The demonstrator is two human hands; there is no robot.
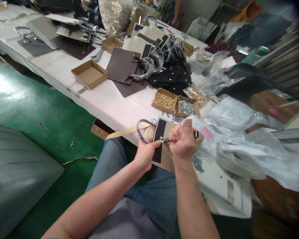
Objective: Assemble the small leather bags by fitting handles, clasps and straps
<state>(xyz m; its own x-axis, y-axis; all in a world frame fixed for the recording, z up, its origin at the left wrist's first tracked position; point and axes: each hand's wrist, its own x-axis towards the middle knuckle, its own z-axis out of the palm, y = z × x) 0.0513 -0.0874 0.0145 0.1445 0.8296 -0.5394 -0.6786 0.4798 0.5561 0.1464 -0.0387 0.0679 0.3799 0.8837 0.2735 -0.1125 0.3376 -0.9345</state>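
A beige bag panel (pixel 168 156) with a black strip across it lies over the table's front edge, above my lap. My left hand (pixel 146 154) grips its left edge, the thumb close to a small metal fitting (pixel 161 139) on the strip. A looped handle (pixel 140 127) in clear wrap stands out at the panel's left. My right hand (pixel 184 139) is closed in a fist around a slim dark tool (pixel 166 140). The tool's tip meets the fitting, and its black end shows past the fist. Most of the tool is hidden by my fingers.
Ahead are a box of gold-coloured pieces (pixel 164 100), a box of silver-coloured pieces (pixel 186 107) and a shallow cardboard box (pixel 89 73). Stacked panels with wrapped handles (pixel 122 64) lie beyond. Plastic bags (pixel 239 142) crowd the right. A grey bin (pixel 20 172) stands left.
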